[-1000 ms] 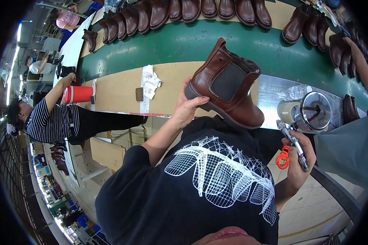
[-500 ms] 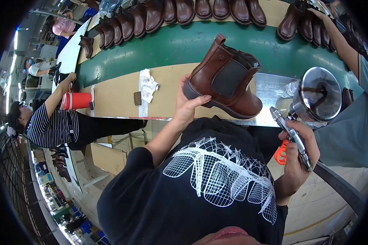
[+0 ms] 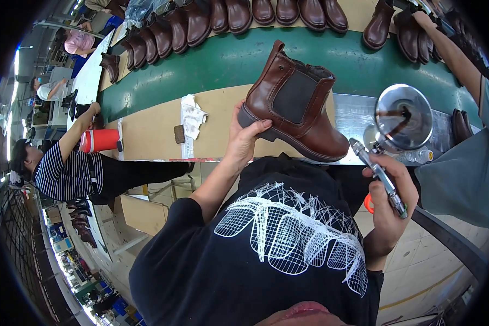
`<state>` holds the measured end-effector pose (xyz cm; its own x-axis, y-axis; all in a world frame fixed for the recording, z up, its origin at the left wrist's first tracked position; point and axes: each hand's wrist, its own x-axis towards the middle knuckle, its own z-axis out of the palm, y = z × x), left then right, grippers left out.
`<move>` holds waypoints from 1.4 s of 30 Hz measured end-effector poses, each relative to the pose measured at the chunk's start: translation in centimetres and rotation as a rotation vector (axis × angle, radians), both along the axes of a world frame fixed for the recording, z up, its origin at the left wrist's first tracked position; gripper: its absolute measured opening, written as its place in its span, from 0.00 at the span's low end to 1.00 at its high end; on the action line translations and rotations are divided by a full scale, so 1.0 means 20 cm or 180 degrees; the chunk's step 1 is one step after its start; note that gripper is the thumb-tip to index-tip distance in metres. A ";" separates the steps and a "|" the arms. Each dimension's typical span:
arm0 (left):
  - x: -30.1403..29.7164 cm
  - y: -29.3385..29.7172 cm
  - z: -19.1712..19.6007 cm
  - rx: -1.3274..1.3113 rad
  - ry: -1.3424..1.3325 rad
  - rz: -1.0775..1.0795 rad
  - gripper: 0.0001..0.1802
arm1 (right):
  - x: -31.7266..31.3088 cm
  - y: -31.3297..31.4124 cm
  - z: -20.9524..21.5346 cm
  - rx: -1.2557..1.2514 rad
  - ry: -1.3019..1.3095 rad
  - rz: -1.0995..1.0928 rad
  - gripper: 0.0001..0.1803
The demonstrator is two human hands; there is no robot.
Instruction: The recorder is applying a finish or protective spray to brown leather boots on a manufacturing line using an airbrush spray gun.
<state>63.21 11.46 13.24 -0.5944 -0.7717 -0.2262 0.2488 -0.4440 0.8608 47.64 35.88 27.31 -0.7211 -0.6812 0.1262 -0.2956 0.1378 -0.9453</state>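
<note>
A brown leather Chelsea boot (image 3: 316, 133) with a dark elastic side panel hangs in the air, its toe pointing right and slightly down. My left hand (image 3: 242, 141) is closed round its heel, thumb lying on the near side. In my right hand (image 3: 390, 209) is a metal spray gun (image 3: 379, 176), topped by a round, shiny cup with dark liquid inside. The gun's nozzle sits just right of the toe, close to it; whether they touch I cannot tell. Behind my right fingers an orange ring-like piece (image 3: 369, 203) shows partly.
Brown boots (image 3: 239, 16) line the far side of the green conveyor belt (image 3: 217, 60). A white cloth (image 3: 193, 117) and a brown block (image 3: 179, 134) lie on the cardboard-covered bench. Beyond the cup is a plastic bottle (image 3: 421, 156). A red container (image 3: 99, 140) and co-workers flank me.
The spray gun has come left, nearer the toe. The boot has tilted slightly, its toe a little lower. At right, a co-worker's hand has shifted along the boots.
</note>
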 end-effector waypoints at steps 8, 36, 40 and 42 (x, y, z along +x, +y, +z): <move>0.01 0.01 0.02 0.0137 -0.0074 -0.0178 0.39 | -0.03 0.00 -0.08 0.0026 0.0164 -0.0109 0.15; 0.04 -0.05 -0.10 0.0087 -0.0076 -0.0181 0.42 | -0.06 0.01 -0.17 -0.0379 0.0049 -0.0120 0.14; 0.05 -0.04 -0.17 0.0257 -0.0137 -0.0193 0.39 | -0.09 -0.02 -0.28 -0.0300 -0.0080 -0.0429 0.12; 0.06 -0.05 -0.19 0.0372 -0.0107 -0.0269 0.38 | -0.15 -0.04 -0.39 -0.0287 0.0212 -0.0662 0.14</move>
